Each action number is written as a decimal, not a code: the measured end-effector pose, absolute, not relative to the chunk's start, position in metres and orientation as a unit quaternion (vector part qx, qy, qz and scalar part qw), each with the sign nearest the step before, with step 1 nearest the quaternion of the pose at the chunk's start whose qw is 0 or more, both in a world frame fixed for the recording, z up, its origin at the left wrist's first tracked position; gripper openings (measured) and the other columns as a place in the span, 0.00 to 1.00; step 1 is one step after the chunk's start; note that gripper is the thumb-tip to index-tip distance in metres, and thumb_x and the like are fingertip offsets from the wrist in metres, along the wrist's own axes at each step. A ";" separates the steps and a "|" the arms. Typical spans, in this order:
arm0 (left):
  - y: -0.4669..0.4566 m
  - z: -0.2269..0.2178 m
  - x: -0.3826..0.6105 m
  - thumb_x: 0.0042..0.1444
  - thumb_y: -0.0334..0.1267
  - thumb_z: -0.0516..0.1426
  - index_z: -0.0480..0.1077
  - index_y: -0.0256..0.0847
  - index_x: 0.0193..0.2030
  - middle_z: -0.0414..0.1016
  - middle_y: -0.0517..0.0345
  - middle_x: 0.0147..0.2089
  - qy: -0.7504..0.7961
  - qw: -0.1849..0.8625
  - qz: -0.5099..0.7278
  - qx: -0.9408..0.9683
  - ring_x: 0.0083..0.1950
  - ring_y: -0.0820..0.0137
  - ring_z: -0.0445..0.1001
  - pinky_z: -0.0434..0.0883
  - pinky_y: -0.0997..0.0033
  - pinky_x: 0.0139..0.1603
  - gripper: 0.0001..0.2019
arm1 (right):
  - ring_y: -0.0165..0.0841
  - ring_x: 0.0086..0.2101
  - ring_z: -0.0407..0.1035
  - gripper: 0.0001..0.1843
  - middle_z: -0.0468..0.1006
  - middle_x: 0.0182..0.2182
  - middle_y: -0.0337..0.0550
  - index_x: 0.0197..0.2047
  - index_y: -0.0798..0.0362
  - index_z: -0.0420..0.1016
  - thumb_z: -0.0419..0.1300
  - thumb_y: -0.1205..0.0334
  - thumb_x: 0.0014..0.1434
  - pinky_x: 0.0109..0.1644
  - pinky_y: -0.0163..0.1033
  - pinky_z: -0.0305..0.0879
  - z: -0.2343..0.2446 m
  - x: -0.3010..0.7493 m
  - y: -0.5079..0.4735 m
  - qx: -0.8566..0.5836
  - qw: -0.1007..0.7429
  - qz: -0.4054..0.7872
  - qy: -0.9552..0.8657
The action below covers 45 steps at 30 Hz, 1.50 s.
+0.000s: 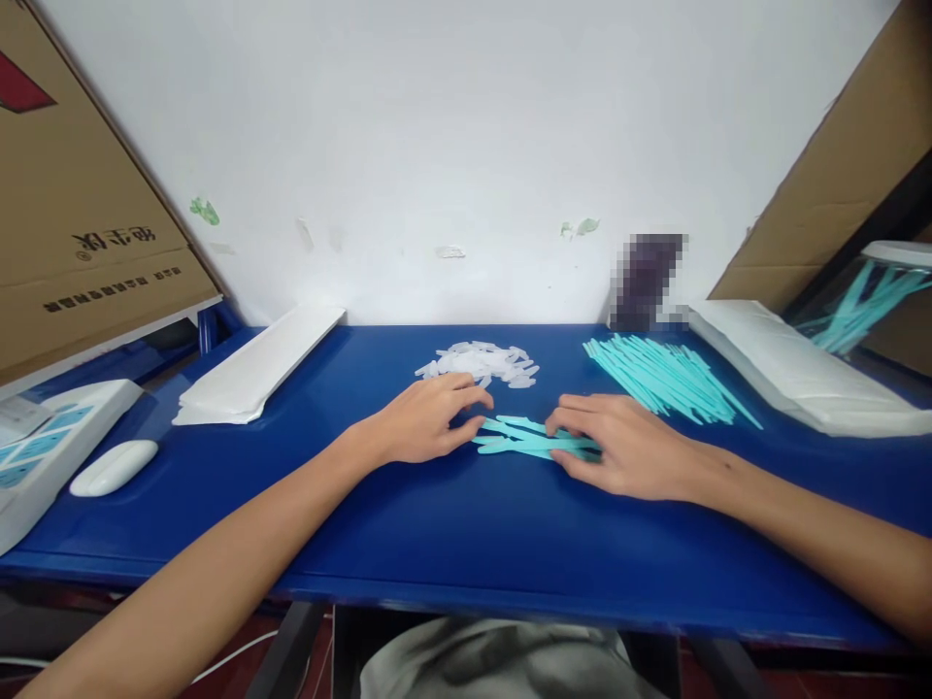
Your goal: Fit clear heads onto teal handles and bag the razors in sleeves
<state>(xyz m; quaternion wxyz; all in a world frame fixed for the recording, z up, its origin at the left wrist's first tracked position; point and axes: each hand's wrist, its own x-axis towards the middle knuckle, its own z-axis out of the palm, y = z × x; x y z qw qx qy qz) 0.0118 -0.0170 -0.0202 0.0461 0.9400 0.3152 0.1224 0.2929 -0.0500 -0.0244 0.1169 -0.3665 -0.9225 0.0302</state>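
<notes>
Several slim turquoise plastic sticks (530,444), some crossing, lie on the blue table in front of me. My right hand (615,442) is closed over their right ends, with the thumb on the near side and the fingers on the far side. At the left ends of the same sticks is my left hand (437,419); its thumb and index finger are curved but apart, and the thumb tip is at or just above a stick. Behind the left hand sits a heap of small translucent white plastic pieces (484,363).
A larger pile of turquoise sticks (662,381) lies at the back right, beside a white padded packet (793,374). A clear jar (866,301) of sticks stands further right. On the left are a folded white sheet (254,374), a white mouse (115,468) and a cardboard box (94,214).
</notes>
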 end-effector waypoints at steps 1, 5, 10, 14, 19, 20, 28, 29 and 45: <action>-0.016 -0.021 0.012 0.70 0.42 0.48 0.71 0.41 0.53 0.70 0.53 0.45 0.313 0.046 0.119 0.941 0.43 0.66 0.70 0.65 0.67 0.43 0.14 | 0.33 0.29 0.67 0.09 0.75 0.33 0.41 0.38 0.51 0.73 0.55 0.56 0.65 0.33 0.39 0.55 -0.024 0.292 -0.051 -0.366 0.111 0.032 -0.923; -0.014 -0.023 0.010 0.71 0.42 0.46 0.73 0.41 0.50 0.68 0.53 0.44 0.321 0.050 0.110 0.939 0.44 0.66 0.69 0.65 0.66 0.46 0.16 | 0.32 0.28 0.66 0.11 0.75 0.34 0.42 0.37 0.52 0.71 0.53 0.55 0.67 0.32 0.39 0.54 -0.022 0.289 -0.052 -0.379 0.094 0.049 -0.919; -0.017 -0.020 0.009 0.71 0.46 0.48 0.75 0.42 0.53 0.68 0.52 0.45 0.312 0.065 0.111 0.941 0.46 0.65 0.69 0.66 0.65 0.46 0.18 | 0.32 0.28 0.66 0.10 0.75 0.35 0.41 0.38 0.51 0.70 0.53 0.55 0.68 0.33 0.39 0.54 -0.024 0.290 -0.052 -0.383 0.092 0.053 -0.918; -0.020 -0.017 0.011 0.66 0.52 0.54 0.77 0.42 0.56 0.68 0.51 0.45 0.292 0.061 0.098 0.949 0.46 0.63 0.69 0.66 0.64 0.45 0.21 | 0.32 0.28 0.66 0.11 0.74 0.34 0.41 0.38 0.51 0.70 0.52 0.56 0.68 0.33 0.38 0.54 -0.024 0.291 -0.054 -0.376 0.091 0.039 -0.921; -0.022 -0.013 0.012 0.68 0.46 0.51 0.77 0.41 0.56 0.70 0.50 0.46 0.280 0.027 0.081 0.956 0.46 0.62 0.70 0.67 0.62 0.48 0.19 | 0.33 0.29 0.67 0.12 0.74 0.32 0.41 0.37 0.52 0.71 0.52 0.56 0.68 0.34 0.39 0.54 -0.024 0.291 -0.056 -0.357 0.090 0.018 -0.930; -0.022 -0.011 0.011 0.68 0.44 0.51 0.77 0.41 0.56 0.70 0.50 0.46 0.278 0.015 0.073 0.958 0.46 0.62 0.70 0.67 0.61 0.48 0.19 | 0.33 0.29 0.67 0.12 0.74 0.32 0.41 0.37 0.52 0.72 0.52 0.56 0.69 0.34 0.39 0.54 -0.024 0.291 -0.056 -0.352 0.090 0.013 -0.932; -0.016 -0.008 0.006 0.69 0.38 0.49 0.79 0.42 0.51 0.73 0.50 0.43 0.294 -0.080 0.030 0.952 0.43 0.63 0.71 0.66 0.62 0.48 0.17 | 0.30 0.25 0.65 0.11 0.74 0.28 0.39 0.35 0.52 0.75 0.57 0.56 0.65 0.31 0.37 0.53 -0.028 0.292 -0.054 -0.328 0.140 -0.010 -0.934; -0.014 -0.009 0.005 0.70 0.38 0.48 0.79 0.42 0.50 0.73 0.50 0.43 0.296 -0.084 0.027 0.951 0.42 0.64 0.71 0.66 0.62 0.47 0.18 | 0.29 0.24 0.64 0.10 0.74 0.26 0.37 0.33 0.52 0.75 0.59 0.55 0.62 0.30 0.37 0.52 -0.029 0.293 -0.054 -0.329 0.164 -0.015 -0.930; -0.004 -0.018 -0.001 0.67 0.40 0.55 0.74 0.41 0.41 0.73 0.54 0.42 0.351 0.097 0.121 0.923 0.47 0.63 0.68 0.66 0.64 0.48 0.09 | 0.31 0.24 0.61 0.17 0.71 0.24 0.39 0.35 0.52 0.73 0.50 0.50 0.66 0.30 0.39 0.52 -0.025 0.308 -0.053 -0.325 0.272 0.090 -0.901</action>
